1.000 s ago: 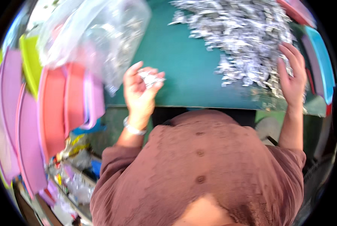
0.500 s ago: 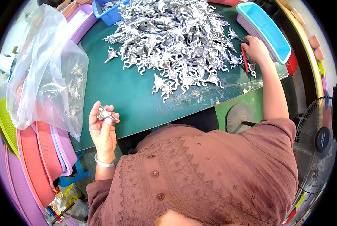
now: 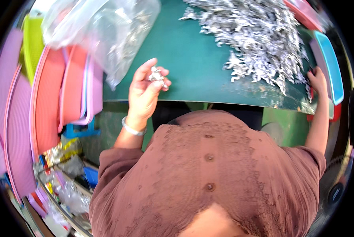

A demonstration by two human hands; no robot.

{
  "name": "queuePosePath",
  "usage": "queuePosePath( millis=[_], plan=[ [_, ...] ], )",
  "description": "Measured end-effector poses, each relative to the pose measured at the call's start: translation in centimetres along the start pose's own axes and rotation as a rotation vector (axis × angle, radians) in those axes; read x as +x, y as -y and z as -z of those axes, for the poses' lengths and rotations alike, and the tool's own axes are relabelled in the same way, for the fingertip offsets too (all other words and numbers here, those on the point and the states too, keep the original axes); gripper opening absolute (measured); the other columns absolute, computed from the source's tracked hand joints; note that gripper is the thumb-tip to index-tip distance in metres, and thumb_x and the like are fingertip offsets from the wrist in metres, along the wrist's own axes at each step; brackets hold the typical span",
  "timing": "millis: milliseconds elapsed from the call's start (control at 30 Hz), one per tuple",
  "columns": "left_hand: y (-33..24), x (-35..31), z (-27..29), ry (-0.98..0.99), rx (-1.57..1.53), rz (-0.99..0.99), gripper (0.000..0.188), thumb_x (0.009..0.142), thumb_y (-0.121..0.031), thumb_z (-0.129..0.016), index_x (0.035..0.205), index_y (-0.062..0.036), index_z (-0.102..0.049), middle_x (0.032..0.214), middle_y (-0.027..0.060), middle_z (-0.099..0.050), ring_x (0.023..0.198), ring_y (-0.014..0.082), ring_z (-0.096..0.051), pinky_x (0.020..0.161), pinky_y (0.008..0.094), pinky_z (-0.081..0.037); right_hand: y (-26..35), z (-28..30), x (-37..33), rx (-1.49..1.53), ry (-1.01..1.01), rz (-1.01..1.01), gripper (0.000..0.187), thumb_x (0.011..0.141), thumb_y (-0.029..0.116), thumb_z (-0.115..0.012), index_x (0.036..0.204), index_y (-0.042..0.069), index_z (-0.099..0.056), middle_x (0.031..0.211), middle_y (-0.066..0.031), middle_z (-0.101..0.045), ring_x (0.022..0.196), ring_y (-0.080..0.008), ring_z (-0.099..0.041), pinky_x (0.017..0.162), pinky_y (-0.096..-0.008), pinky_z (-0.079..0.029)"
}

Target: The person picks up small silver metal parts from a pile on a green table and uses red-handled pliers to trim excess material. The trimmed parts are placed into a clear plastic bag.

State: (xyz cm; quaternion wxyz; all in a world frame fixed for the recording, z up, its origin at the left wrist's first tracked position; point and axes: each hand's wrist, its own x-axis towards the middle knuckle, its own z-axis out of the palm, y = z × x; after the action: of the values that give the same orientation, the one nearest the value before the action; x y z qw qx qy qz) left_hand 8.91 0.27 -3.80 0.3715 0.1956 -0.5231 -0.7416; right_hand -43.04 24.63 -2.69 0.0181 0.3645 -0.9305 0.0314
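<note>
Head view showed the left hand [image 3: 143, 94] with fingers clamped on a silver piece [image 3: 156, 76], its long axis slanting down rightward, near the front edge of the green table [image 3: 191, 77]. Whether the right hand [image 3: 319, 82] gripped, one could not tell. Beyond, open tabletop stretched left of the silver pile [image 3: 260, 37].

Worn on my head, the single wide camera looks steeply down past my shirt [image 3: 212, 158], which fills the lower middle close up. The near edge of the table [image 3: 185, 89] crosses mid-view; my left hand [image 3: 145, 89] and right hand [image 3: 319, 81] show beyond it, farther off.
</note>
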Motion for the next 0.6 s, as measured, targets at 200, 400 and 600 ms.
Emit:
queuePosePath(
  millis=[200,400,600],
  plan=[
    [-0.7,-2.7,2.1,-0.001,-0.041,-0.04,0.048,0.081,-0.011,-0.058,0.125,-0.0087,-0.039,0.101,0.0133,-0.053,0.08,0.0176,-0.054,0.069,0.0269,-0.045,-5.2,-3.0,3.2,0.262,0.023,0.03,0.02,0.075,0.019,-0.052,0.075,0.001,-0.045,0.065,-0.0133,-0.05,0.063,-0.0219,-0.05,0.061,-0.0344,-0.041],
    [-1.0,-5.3,4.1,-0.019,-0.078,-0.085,0.045,0.082,-0.011,-0.057,0.124,-0.0092,-0.041,0.1,0.0145,-0.053,0.08,0.018,-0.054,0.069,0.0274,-0.045,-7.8,-2.5,5.0,0.184,-0.015,0.139,0.015,0.079,0.015,-0.048,0.08,0.001,-0.044,0.065,-0.0111,-0.049,0.061,-0.0198,-0.049,0.059,-0.0326,-0.041],
    [-0.9,-6.6,4.5,-0.027,-0.064,-0.128,0.042,0.083,-0.012,-0.056,0.122,-0.0092,-0.043,0.1,0.0148,-0.053,0.082,0.0189,-0.054,0.071,0.0291,-0.044,2.4,3.5,0.2,0.062,-0.145,-0.025,0.025,0.073,0.008,-0.048,0.091,-0.009,-0.053,0.084,-0.0276,-0.058,0.072,-0.0357,-0.058,0.067,-0.0404,-0.046]
  ],
)
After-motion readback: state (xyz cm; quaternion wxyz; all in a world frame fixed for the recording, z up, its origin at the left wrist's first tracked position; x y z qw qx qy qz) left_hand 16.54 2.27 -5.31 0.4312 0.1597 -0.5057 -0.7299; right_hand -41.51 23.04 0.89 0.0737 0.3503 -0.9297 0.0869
